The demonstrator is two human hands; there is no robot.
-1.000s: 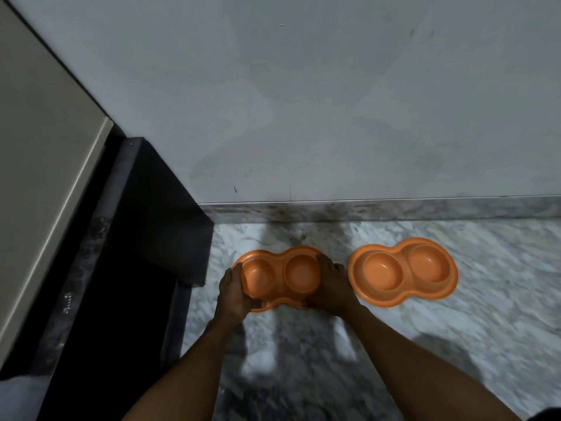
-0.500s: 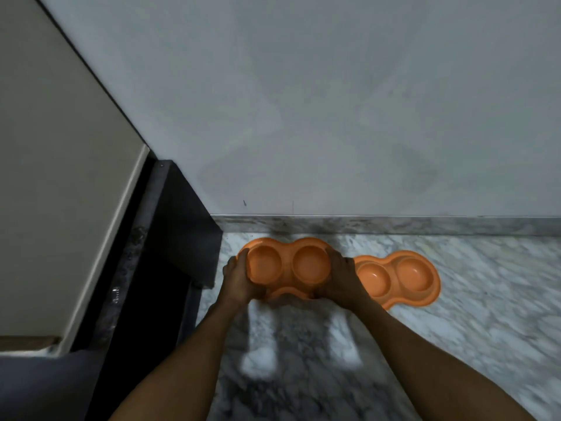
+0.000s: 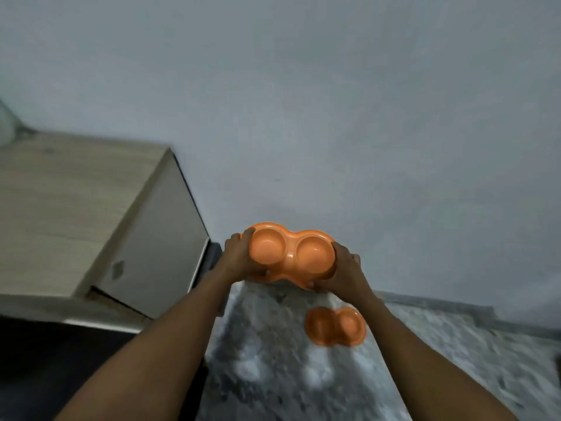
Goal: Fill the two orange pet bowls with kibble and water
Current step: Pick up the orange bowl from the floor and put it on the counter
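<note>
Left hand (image 3: 239, 256) & right hand (image 3: 344, 268) are each curled round one end of an orange double bowl (image 3: 291, 253), which has been lifted clear of the marble floor (image 3: 273, 375) since 1 s ago; prob. taken for filling. Both wells are seen empty, smooth plastic, approx. level. The 2nd double bowl (image 3: 335, 326) is left on the floor, near the wall (image 3: 303, 117)

The double bowl (image 3: 291, 255) I hold is plain orange. Below it the second bowl (image 3: 335, 326) is the same orange, and the floor (image 3: 273, 390) is grey-white marbled. Left of it, the cabinet (image 3: 60, 208) is pale wood-grain.
</note>
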